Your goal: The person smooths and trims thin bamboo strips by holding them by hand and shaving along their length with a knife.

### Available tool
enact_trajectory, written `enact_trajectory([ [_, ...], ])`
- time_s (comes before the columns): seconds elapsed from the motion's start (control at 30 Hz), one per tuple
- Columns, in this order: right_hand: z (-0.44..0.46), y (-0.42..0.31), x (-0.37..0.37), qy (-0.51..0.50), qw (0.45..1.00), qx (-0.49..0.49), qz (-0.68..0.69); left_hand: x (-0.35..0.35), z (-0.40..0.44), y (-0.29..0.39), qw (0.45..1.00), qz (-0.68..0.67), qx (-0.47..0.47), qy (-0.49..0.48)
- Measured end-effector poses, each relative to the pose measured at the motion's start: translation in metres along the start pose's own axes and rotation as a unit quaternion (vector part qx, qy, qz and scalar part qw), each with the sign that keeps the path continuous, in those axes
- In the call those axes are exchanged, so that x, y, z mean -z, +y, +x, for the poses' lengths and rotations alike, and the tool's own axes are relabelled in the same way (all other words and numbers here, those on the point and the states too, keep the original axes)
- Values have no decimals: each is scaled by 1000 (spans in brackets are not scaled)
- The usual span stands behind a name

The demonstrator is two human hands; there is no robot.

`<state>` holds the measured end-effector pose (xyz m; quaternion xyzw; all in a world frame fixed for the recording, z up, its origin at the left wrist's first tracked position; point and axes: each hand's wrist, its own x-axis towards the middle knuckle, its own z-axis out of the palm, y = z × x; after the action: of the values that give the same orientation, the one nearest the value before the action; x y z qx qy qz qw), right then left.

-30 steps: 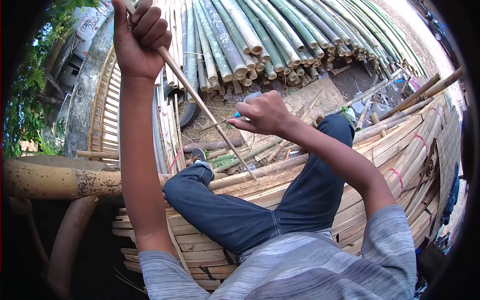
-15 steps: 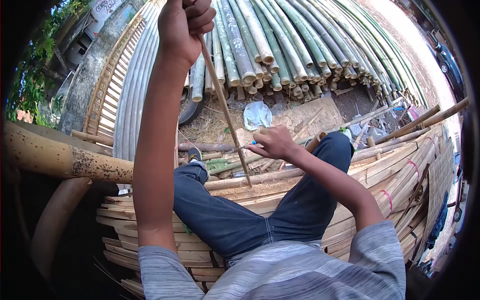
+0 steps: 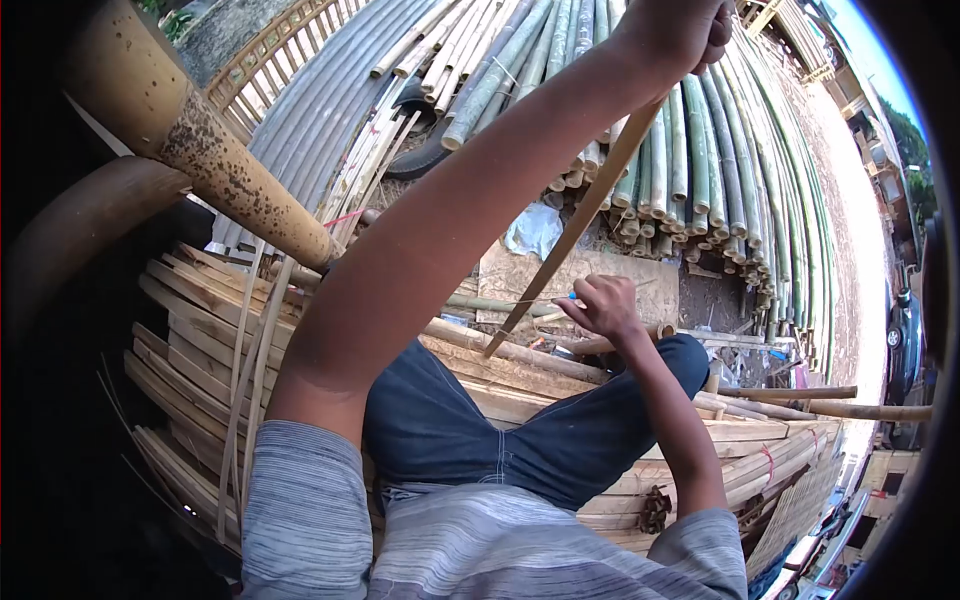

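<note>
Head view. Left hand (image 3: 690, 35) is raised at the top edge, partly cropped. Its fingers are curled tight around the upper part of a bamboo strip (image 3: 590, 205); the exact contact is hidden behind the wrist. The strip slants down and leftward from that hand, its lower end between the knees at the split bamboo slats (image 3: 190, 345). Cannot tell whether that end presses on them or sits just above.

Right hand (image 3: 607, 304) is lower, just right of the strip. Its fingers are clenched on a small tool (image 3: 573, 296) with a blue part; a thin length extends leftward and crosses the strip. Whether it touches the strip cannot be told.

Surroundings: person sits in jeans (image 3: 430, 440), knees apart, slats beneath and to both sides. Beyond the hands, a flat brown board (image 3: 640, 285) lies on the ground, crumpled clear plastic (image 3: 533, 232) near its upper left. Stacked bamboo poles (image 3: 700, 160) fill the upper right. A thick, dark-speckled bamboo pole (image 3: 225, 165) slants across the upper left.
</note>
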<state>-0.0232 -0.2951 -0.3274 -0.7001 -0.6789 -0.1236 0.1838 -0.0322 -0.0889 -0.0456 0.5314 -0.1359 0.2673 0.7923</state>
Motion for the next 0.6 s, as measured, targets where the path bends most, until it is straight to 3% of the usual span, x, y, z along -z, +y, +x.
enact_trajectory([
  [0.2, 89, 7, 94, 220, 961, -136, 98, -7, 1, -7, 998, -10, -24, -53],
  [0.27, 77, 8, 62, 242, 964, -76, 83, -9, -4, -4, 995, -28, -49, -80],
  [0.33, 44, -7, 15, 73, 995, -2, 62, -1, 0, -2, 999, 4, -28, -18],
  [0.4, -13, -20, -42, -107, 994, 20, 5, 15, 1, -2, 999, -8, -14, -30],
  [0.47, -28, -19, -52, -109, 994, -22, 14, 13, 2, -7, 996, -64, -55, -1],
  [0.6, 31, -9, 8, 37, 999, 29, 8, 10, 3, -7, 995, -98, -25, -24],
])
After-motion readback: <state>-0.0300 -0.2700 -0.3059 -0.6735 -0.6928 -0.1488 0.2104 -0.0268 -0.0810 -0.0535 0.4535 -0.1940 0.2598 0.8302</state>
